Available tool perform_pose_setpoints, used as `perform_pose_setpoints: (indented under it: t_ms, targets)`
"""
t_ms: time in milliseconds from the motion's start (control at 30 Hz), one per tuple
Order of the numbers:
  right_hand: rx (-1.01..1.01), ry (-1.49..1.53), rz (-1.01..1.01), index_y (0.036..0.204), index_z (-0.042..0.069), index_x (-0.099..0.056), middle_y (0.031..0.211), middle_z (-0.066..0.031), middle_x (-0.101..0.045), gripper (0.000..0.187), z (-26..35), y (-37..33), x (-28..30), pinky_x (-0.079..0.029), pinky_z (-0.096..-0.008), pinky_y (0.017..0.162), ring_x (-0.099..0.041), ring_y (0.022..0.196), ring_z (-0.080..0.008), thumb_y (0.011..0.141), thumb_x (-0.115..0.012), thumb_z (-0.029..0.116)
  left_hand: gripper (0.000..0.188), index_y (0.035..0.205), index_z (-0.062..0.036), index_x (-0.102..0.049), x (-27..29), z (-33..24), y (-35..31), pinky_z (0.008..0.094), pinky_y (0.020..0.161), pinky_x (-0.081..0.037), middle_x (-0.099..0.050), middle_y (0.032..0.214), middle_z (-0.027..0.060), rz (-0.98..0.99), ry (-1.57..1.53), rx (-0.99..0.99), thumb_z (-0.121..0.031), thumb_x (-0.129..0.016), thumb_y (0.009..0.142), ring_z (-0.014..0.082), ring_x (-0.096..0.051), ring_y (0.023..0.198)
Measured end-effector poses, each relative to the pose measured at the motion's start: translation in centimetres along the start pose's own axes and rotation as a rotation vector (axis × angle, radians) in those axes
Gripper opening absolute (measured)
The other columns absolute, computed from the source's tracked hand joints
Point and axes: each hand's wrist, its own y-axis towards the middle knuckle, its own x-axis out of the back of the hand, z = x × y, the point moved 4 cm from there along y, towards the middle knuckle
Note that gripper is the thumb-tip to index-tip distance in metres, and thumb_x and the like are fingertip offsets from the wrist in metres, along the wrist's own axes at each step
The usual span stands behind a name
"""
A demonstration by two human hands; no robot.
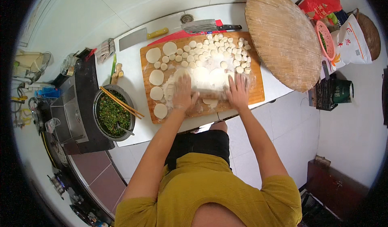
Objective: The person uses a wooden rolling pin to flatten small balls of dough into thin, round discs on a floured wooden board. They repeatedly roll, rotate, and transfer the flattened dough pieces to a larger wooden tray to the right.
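On a floured wooden board (258,90), a blurred rolling pin (211,94) lies crosswise between my hands. My left hand (184,94) rests over its left end, fingers stretched out flat. Over the right end is my right hand (238,90), also flat with spread fingers. Just below the pin shows a piece of flattened dough (210,102). Round dough wrappers (157,77) line the board's left side. Several small dough pieces (218,45) cover the back and right. White flour (202,78) is heaped beyond my hands.
Left of the board stands a bowl of chopped green filling (114,113) with chopsticks (121,101) across it. Behind the board lie a cleaver (133,38) and a black-handled knife (201,26). A large round woven tray (283,41) overlaps the counter's right end.
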Motion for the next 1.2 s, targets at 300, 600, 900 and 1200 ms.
perform_pose_setpoints:
  t_ms: [300, 600, 900, 1200]
  targets:
    - [-0.068, -0.08, 0.001, 0.146, 0.023, -0.03, 0.154, -0.0135, -0.019, 0.06, 1.3, 1.9, 0.1, -0.005, -0.0646, 0.109, -0.019, 0.141, -0.0373, 0.09, -0.043, 0.04, 0.077, 0.147, -0.0059, -0.022, -1.3, 1.8, 1.2, 0.0488, 0.115, -0.015, -0.018, 0.153, 0.0188, -0.089, 0.018, 0.008, -0.042, -0.054, 0.087, 0.039, -0.017, 0.141]
    - [-0.102, -0.04, 0.056, 0.148, 0.017, -0.026, 0.155, -0.0154, -0.015, 0.06, 2.3, 0.9, 0.7, 0.0, -0.0706, 0.104, -0.011, 0.142, -0.0402, 0.092, -0.04, 0.034, 0.075, 0.146, -0.0055, -0.024, -1.8, 2.0, -1.2, 0.0492, 0.114, -0.015, -0.02, 0.152, 0.0188, 0.062, 0.06, 0.041, -0.043, -0.051, 0.088, 0.0359, -0.02, 0.14]
    - [-0.03, -0.102, 0.054, 0.143, 0.015, -0.034, 0.151, -0.0167, -0.025, 0.062, 2.3, -3.4, -0.2, -0.007, -0.0656, 0.108, -0.023, 0.139, -0.0388, 0.09, -0.045, 0.045, 0.079, 0.146, -0.0059, -0.023, -1.1, 1.6, -5.0, 0.0494, 0.114, -0.015, -0.021, 0.153, 0.0167, 0.11, 0.025, -0.071, -0.045, -0.055, 0.086, 0.0374, -0.02, 0.14]
    - [0.223, 0.123, 0.186, 0.097, 0.01, -0.054, 0.097, -0.0093, -0.053, 0.027, 0.8, -1.0, -0.3, -0.036, -0.0462, 0.09, -0.05, 0.1, -0.0289, 0.078, -0.063, 0.027, 0.061, 0.134, -0.0077, -0.042, -0.6, -2.4, 1.9, 0.0499, 0.112, -0.022, -0.039, 0.14, 0.0155, 0.046, -0.098, -0.45, -0.037, -0.059, 0.084, 0.034, -0.031, 0.133]
